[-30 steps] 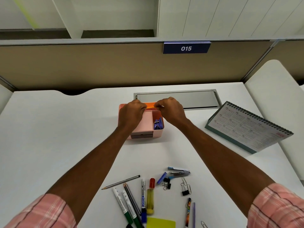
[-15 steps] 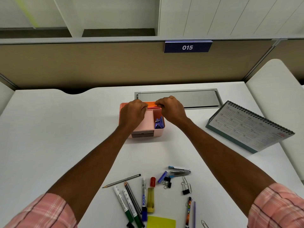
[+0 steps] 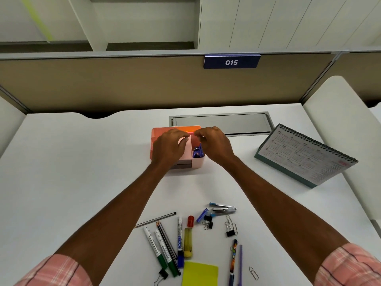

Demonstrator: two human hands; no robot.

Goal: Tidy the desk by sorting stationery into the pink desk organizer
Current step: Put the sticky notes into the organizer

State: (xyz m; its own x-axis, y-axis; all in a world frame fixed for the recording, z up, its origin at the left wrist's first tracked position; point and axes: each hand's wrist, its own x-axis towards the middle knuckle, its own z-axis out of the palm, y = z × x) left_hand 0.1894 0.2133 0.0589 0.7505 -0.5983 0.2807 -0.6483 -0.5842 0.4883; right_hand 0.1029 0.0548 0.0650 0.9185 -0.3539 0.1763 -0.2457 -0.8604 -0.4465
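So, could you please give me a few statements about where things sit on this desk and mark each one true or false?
1. Both hands, left hand and right hand, are at the pink organizer. True.
2. The desk calendar stands left of the organizer. False: it stands to its right.
3. The yellow sticky notes lie inside the organizer. False: they lie on the desk's near edge.
4. Blue items sit in the organizer's right compartment. True.
5. The markers lie on the desk. True.

— How's the light?
— Bright and even, from overhead; the white desk shows only faint, soft shadows beneath the forearms.
— Sharpness?
— Slightly soft overall. Wide-angle bending curves the partition toward nine and three o'clock.
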